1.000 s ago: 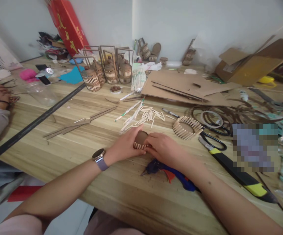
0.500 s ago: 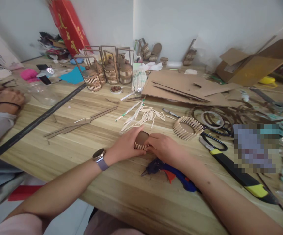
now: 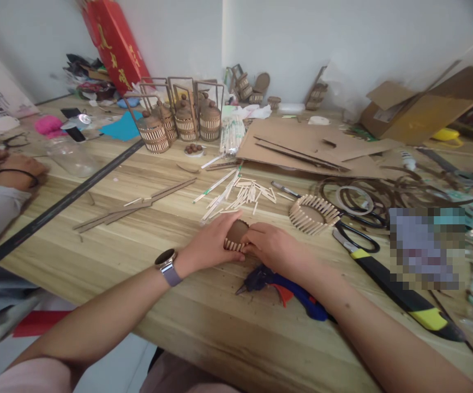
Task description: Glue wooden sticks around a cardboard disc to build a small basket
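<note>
My left hand (image 3: 209, 240) wraps round the left side of a small round brown cardboard piece (image 3: 236, 233) edged with short pale sticks. My right hand (image 3: 267, 245) pinches its right edge, where the fingertips hide the detail. Just behind the hands lies a heap of short wooden sticks (image 3: 252, 194). To the right rests a ring of sticks around a cardboard disc (image 3: 313, 214). Below my right hand is a blue glue gun (image 3: 297, 292) with an orange-red trigger, its nozzle pointing left.
A black and yellow cutter (image 3: 400, 289) and black-handled scissors (image 3: 359, 237) lie at the right. Small stick baskets (image 3: 187, 123) stand behind, near cardboard sheets (image 3: 301, 144). Another person's hand (image 3: 21, 169) is at the far left, beside a clear jar (image 3: 70, 155).
My hands and the round piece have hardly moved. At the far left, the other person's hands have shifted slightly to the right.
</note>
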{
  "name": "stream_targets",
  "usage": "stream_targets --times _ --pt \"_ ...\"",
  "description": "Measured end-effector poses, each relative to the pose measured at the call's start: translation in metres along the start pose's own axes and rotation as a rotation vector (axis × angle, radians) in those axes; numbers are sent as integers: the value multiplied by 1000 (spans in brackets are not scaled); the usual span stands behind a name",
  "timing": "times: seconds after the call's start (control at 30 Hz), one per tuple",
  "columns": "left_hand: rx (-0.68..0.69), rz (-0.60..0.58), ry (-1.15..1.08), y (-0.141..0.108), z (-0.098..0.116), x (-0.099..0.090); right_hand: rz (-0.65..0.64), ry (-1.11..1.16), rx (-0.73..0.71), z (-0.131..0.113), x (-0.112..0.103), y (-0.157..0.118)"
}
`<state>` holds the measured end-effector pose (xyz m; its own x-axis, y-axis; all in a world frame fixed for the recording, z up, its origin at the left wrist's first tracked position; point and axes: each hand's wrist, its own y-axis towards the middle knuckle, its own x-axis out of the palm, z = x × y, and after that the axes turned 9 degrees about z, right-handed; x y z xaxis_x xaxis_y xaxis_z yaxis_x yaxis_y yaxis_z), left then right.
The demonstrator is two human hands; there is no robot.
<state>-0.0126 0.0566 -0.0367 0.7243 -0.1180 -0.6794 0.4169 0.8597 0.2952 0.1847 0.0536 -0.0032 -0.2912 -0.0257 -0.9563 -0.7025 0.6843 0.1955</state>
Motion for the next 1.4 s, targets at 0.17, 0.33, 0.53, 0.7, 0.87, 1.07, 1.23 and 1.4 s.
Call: stream_targets --times 0.17,0.33,0.53,0.7,0.87,1.07,1.23,1.4 --pt "4 4 14 0 0 0 14 10 2 0 0 0" --pt "6 17 4 0 0 1 21 23 -1 0 0 0" --pt "12 8 9 0 2 0 3 26 -5 -2 -2 1" --pt "21 13 12 0 2 0 -16 23 2 -4 -6 3" --pt "30 7 21 0 3 -1 -42 21 14 -7 -11 2" --pt "55 -14 12 0 1 0 13 107 8 -2 -21 -2" --pt "33 -69 2 0 1 -8 215 126 146 10 -50 -19" --pt "156 98 -141 -1 6 -32 -112 147 352 6 -68 -54"
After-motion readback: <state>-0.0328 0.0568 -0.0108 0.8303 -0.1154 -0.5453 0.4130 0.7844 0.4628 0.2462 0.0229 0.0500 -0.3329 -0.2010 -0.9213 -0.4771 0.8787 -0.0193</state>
